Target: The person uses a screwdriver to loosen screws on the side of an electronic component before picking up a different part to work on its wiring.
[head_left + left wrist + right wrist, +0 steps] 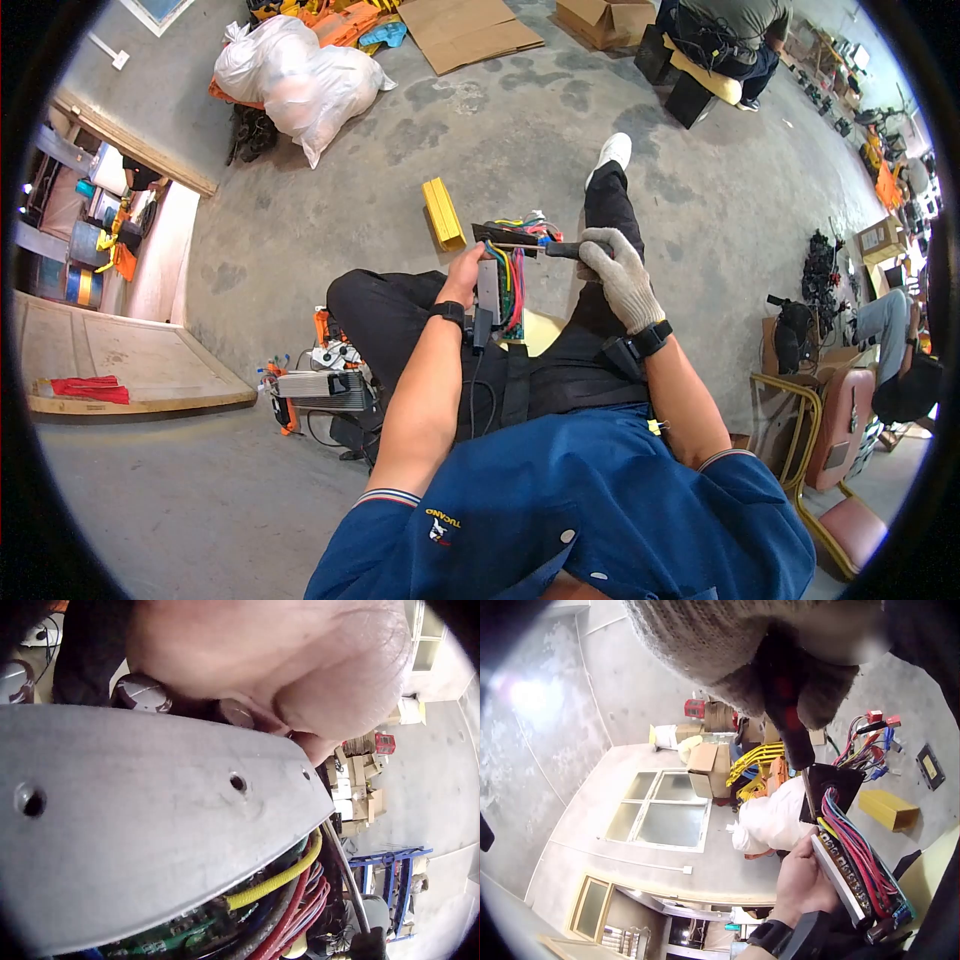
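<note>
- Nearest us is the blue shirt (pixel 560 500), and past its hem our dark trousers (pixel 560 385) frame the work on both sides.
- Our left hand (pixel 462 277) grips the controller (pixel 488 292) by its grey metal side, near the far end.
- Our gloved right hand (pixel 618 275) curls round the dark handle of the screwdriver (pixel 562 250).
- We have the controller in front of us, between the thighs; its long axis runs away from our body, with the black end plate (pixel 490 236) at the far end.
- The screwdriver lies across that axis, its shaft pointing left along the end plate; we cannot tell exactly where the tip sits.
- Red, pink and yellow wires (pixel 517 280) run lengthwise beside the metal side, over a green board.
- Beyond the end plate we see loose connectors (pixel 553 232).
- The yellow housing (pixel 443 214) lies on the floor just left of the end plate, a small gap between them, slanting away from us.
- Grey concrete floor (pixel 500 130) stretches past the housing to the flat cardboard (pixel 470 30) and white sacks (pixel 300 85); our outstretched leg (pixel 612 205) bounds it on the right.
</note>
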Motion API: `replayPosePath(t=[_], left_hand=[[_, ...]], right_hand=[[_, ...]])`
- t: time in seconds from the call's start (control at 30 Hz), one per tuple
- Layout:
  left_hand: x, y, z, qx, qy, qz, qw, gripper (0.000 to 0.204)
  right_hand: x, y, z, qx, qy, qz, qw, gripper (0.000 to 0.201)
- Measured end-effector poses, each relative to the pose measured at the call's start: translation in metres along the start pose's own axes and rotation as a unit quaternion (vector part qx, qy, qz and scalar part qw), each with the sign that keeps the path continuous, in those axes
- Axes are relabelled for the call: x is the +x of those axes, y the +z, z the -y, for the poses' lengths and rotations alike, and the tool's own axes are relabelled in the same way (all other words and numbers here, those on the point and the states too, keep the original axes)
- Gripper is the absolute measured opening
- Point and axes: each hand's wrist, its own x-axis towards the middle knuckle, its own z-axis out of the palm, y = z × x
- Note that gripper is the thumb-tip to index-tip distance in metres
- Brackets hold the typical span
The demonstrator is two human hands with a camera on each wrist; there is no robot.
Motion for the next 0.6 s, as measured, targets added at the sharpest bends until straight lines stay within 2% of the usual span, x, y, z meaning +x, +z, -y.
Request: replayPosePath(t=[0.43,0.6], left_hand=[[0.0045,-0.0013,0.0045,-0.014,0.018,-0.018,1.000,0.045],[-0.0021,0.0005,-0.0015,-0.017,0.008,-0.003,1.000,0.041]], right_hand=[[-0.0012,0.0004,0.0019,0.007,0.008,-0.005,1.000,0.030],[0.0017,0.0001,-0.0046,0.022,0.010,-0.010,1.000,0.029]])
